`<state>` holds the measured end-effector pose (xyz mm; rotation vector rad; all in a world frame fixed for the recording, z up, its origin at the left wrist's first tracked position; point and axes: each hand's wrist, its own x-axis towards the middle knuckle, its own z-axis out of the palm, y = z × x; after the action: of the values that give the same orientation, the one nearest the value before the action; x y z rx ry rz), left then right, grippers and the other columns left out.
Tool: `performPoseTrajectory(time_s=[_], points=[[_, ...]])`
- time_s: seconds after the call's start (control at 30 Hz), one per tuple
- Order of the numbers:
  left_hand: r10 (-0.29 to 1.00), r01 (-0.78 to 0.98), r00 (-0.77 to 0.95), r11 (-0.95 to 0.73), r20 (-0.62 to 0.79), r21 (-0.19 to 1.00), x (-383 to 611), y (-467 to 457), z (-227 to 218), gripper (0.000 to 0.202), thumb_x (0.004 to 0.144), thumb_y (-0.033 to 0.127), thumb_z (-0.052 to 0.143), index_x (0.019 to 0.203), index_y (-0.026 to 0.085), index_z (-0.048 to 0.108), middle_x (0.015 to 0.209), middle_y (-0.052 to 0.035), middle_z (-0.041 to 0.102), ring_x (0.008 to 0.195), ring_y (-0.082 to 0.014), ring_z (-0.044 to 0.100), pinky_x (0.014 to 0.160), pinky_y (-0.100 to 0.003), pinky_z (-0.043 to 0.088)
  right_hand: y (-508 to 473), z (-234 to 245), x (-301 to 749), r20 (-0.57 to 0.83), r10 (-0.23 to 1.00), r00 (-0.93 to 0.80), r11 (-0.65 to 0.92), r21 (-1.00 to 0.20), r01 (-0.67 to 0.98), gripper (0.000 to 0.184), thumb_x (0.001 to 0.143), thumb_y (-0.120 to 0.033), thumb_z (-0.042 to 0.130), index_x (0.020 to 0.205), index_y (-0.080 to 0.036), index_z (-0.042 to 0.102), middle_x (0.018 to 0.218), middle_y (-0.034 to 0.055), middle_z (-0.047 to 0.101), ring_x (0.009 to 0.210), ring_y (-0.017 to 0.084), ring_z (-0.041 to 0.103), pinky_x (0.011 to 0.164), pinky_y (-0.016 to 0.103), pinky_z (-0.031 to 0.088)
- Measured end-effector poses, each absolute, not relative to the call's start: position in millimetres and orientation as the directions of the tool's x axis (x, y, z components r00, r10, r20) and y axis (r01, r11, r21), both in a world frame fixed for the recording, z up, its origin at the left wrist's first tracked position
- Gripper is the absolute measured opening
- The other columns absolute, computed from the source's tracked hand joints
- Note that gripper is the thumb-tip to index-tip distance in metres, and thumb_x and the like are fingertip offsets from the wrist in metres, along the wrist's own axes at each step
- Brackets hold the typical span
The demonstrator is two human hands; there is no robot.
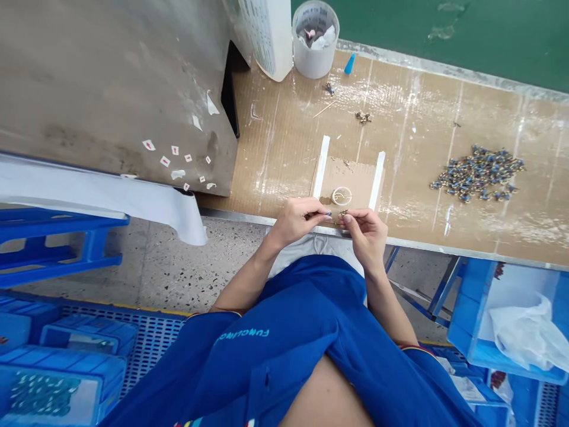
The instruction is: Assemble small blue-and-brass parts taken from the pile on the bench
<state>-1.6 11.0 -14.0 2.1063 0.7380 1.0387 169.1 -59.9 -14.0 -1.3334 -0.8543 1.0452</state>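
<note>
My left hand (299,220) is closed in a pinch on a small bluish piece (328,214), too small to name. A short way to the right, my right hand (368,236) pinches a small brassy metal piece (342,214) between thumb and fingertips. Both hands are over the table's front edge, fingertips close together. Just beyond them a small white ring-shaped dish (342,196) rests on a cardboard pad (355,177), which has white tape strips along both sides. Tiny brassy bits (348,165) lie on the pad's far part.
A pile of small blue-and-brass parts (480,173) lies to the right, and a smaller cluster (363,117) farther back. A white tub (315,40), a blue cap (349,64) and a thin stick (324,110) are behind. A metal box (115,89) stands left; blue crates (466,314) sit below.
</note>
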Motion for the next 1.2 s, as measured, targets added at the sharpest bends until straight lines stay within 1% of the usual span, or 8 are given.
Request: performPoseTrajectory(time_s=[0.2,0.33,0.53,0.67,0.83,0.93,1.07,1.2], points=[[0.688,0.188,0.555,-0.650,0.467,0.736,1,10,-13,0.021,0.095,0.026,0.065,0.081,0.011,0.071,0.071,-0.0033,0.064,0.062,-0.0084,0.056,0.059,-0.020,0.041,-56,-14,167,-0.079,0.973,0.215,-0.064,-0.995,-0.076,0.045,0.076,-0.058,0.075,0.087,-0.015,0.066,0.082,0.0058,0.074,0.071,0.009,0.071,0.064,0.018,0.060],[0.674,0.177,0.556,-0.668,0.486,0.723,3,10,-11,0.020,0.095,0.024,0.066,0.080,0.011,0.069,0.071,-0.0026,0.063,0.062,-0.0079,0.054,0.058,-0.020,0.040,-57,-17,169,-0.090,0.979,0.186,-0.084,-0.996,-0.038,0.047,0.076,-0.060,0.074,0.087,-0.015,0.066,0.079,0.0055,0.073,0.067,0.008,0.068,0.061,0.018,0.057],[0.689,0.202,0.601,-0.622,0.406,0.756,1,11,-11,0.025,0.096,0.029,0.065,0.079,0.012,0.069,0.072,-0.0032,0.063,0.064,-0.0092,0.056,0.061,-0.021,0.040,-58,-19,170,-0.123,0.980,0.156,-0.120,-0.992,-0.025,0.050,0.075,-0.062,0.074,0.086,-0.014,0.067,0.081,0.0065,0.072,0.067,0.009,0.067,0.058,0.018,0.053],[0.684,0.206,0.612,-0.623,0.397,0.755,0,11,-12,0.027,0.098,0.031,0.062,0.081,0.012,0.067,0.074,-0.0036,0.063,0.066,-0.0103,0.056,0.062,-0.022,0.041,-58,-19,175,-0.160,0.981,0.111,-0.164,-0.986,0.026,0.051,0.076,-0.063,0.073,0.086,-0.013,0.065,0.080,0.0059,0.070,0.064,0.007,0.063,0.058,0.017,0.049],[0.646,0.269,0.637,-0.698,0.422,0.663,3,11,-14,0.024,0.097,0.023,0.060,0.076,0.012,0.061,0.073,-0.0032,0.061,0.066,-0.0115,0.054,0.062,-0.024,0.038,-55,-11,185,-0.121,0.993,-0.003,-0.118,-0.972,0.204,0.038,0.086,-0.051,0.064,0.083,-0.013,0.062,0.077,0.0051,0.067,0.065,0.007,0.061,0.059,0.019,0.046],[0.651,0.310,0.661,-0.690,0.373,0.655,5,12,-14,0.021,0.094,0.017,0.060,0.074,0.012,0.059,0.074,-0.0026,0.060,0.066,-0.0118,0.053,0.061,-0.025,0.036,-50,-6,189,-0.106,0.992,-0.073,-0.081,-0.954,0.289,0.028,0.088,-0.040,0.061,0.080,-0.013,0.060,0.073,0.0036,0.065,0.063,0.006,0.057,0.058,0.018,0.042],[0.668,0.284,0.653,-0.653,0.357,0.702,5,11,-13,0.019,0.092,0.015,0.060,0.073,0.013,0.058,0.072,-0.0017,0.058,0.065,-0.0111,0.050,0.061,-0.025,0.036,-47,-6,188,-0.107,0.989,-0.099,-0.077,-0.959,0.272,0.025,0.086,-0.036,0.059,0.077,-0.013,0.057,0.068,0.0019,0.061,0.058,0.005,0.049,0.055,0.018,0.037],[0.669,0.246,0.635,-0.649,0.386,0.720,4,10,-14,0.020,0.093,0.016,0.061,0.073,0.012,0.057,0.070,-0.0014,0.058,0.062,-0.0105,0.048,0.060,-0.024,0.035,-48,-10,183,-0.079,0.995,-0.056,-0.061,-0.961,0.270,0.025,0.085,-0.037,0.058,0.077,-0.014,0.056,0.072,0.0032,0.064,0.061,0.006,0.053,0.059,0.019,0.042]])
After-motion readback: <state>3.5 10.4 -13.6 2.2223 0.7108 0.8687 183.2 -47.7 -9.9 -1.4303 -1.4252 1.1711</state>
